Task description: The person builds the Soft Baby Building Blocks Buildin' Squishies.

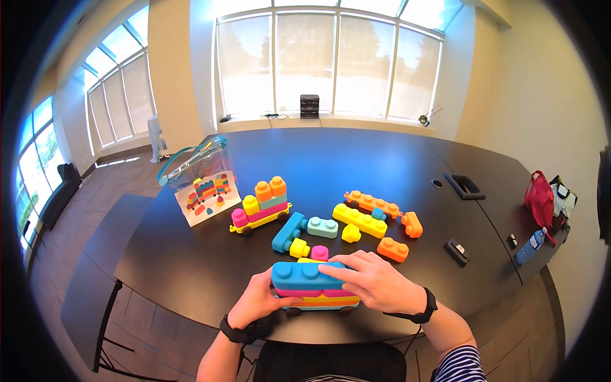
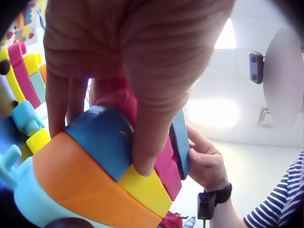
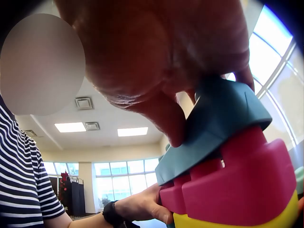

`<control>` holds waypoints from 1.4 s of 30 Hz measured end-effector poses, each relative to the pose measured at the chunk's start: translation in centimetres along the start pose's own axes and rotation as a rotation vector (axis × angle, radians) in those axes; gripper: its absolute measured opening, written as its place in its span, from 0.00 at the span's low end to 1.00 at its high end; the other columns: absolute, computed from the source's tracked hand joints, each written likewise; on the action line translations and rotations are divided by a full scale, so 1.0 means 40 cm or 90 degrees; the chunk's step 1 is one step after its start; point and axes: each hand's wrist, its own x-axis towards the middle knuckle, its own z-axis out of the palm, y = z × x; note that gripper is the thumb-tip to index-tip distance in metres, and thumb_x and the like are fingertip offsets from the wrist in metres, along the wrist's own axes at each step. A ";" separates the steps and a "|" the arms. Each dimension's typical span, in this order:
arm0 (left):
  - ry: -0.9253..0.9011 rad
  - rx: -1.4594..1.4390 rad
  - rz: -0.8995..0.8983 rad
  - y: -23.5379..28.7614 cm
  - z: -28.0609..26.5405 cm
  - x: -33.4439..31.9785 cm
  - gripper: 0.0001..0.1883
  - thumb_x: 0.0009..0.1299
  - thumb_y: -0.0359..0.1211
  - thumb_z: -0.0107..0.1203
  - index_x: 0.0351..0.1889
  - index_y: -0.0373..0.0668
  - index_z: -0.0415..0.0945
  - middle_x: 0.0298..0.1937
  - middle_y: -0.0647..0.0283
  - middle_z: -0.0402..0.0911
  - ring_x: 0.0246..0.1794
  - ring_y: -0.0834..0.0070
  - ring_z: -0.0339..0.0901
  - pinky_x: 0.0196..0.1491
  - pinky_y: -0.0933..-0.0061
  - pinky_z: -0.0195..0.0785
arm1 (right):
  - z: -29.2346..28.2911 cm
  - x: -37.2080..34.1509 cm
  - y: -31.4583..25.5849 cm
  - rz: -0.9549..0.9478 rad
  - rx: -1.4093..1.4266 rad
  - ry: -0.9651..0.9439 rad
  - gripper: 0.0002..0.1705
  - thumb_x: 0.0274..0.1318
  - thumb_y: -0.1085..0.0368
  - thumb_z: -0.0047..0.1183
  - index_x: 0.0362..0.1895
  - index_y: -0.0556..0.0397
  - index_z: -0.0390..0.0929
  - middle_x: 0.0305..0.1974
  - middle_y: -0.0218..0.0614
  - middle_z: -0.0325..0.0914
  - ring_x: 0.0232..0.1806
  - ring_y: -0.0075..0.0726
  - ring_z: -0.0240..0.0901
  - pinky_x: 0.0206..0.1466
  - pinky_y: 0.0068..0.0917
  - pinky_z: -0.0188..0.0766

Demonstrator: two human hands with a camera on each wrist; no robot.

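In front of the person stands a stack of toy building blocks (image 1: 318, 298), pink, yellow and orange on a light-blue wheeled base (image 2: 28, 199). My left hand (image 1: 254, 298) grips its left end, thumb on the near side and fingers over the far side. A long blue block (image 1: 289, 275) lies across the top, its right end between thumb and fingers of my right hand (image 1: 375, 283). In the right wrist view this blue block (image 3: 213, 128) sits tilted over the pink block (image 3: 242, 185), whose studs show below it. A darker blue block (image 2: 102, 137) sits at the stack's left end.
Beyond the stack lie loose blocks, among them a yellow block (image 1: 359, 219), an orange block (image 1: 393, 249) and a teal block (image 1: 323, 227). A built train car (image 1: 261, 215) stands left, by a picture card (image 1: 207, 204) and clear bag (image 1: 213, 156). A bottle (image 1: 531, 247) stands right.
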 end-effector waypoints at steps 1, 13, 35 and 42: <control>0.002 -0.008 -0.003 -0.002 0.001 -0.001 0.35 0.60 0.30 0.81 0.65 0.38 0.75 0.53 0.55 0.89 0.54 0.66 0.88 0.60 0.64 0.80 | -0.002 0.000 -0.003 -0.001 -0.004 -0.003 0.37 0.62 0.72 0.61 0.75 0.39 0.74 0.66 0.38 0.76 0.56 0.47 0.74 0.62 0.42 0.71; 0.050 0.001 0.038 0.032 0.003 -0.007 0.56 0.57 0.26 0.81 0.81 0.52 0.57 0.63 0.53 0.81 0.61 0.57 0.84 0.64 0.56 0.81 | 0.035 -0.012 0.017 -0.003 0.026 0.028 0.39 0.60 0.75 0.62 0.76 0.40 0.73 0.66 0.41 0.76 0.55 0.50 0.74 0.61 0.43 0.73; 0.061 -0.010 0.051 0.005 -0.025 -0.002 0.33 0.62 0.31 0.80 0.63 0.44 0.73 0.49 0.62 0.85 0.50 0.73 0.85 0.55 0.67 0.80 | -0.030 0.014 0.059 -0.021 0.192 0.003 0.34 0.67 0.67 0.61 0.77 0.45 0.72 0.66 0.42 0.77 0.60 0.49 0.75 0.68 0.42 0.73; 0.065 -0.027 0.043 0.017 -0.030 -0.006 0.36 0.60 0.29 0.81 0.65 0.46 0.73 0.52 0.63 0.84 0.53 0.74 0.83 0.58 0.68 0.78 | -0.117 -0.082 0.448 0.349 -0.099 0.277 0.25 0.64 0.58 0.66 0.63 0.51 0.83 0.56 0.46 0.85 0.55 0.52 0.83 0.59 0.41 0.79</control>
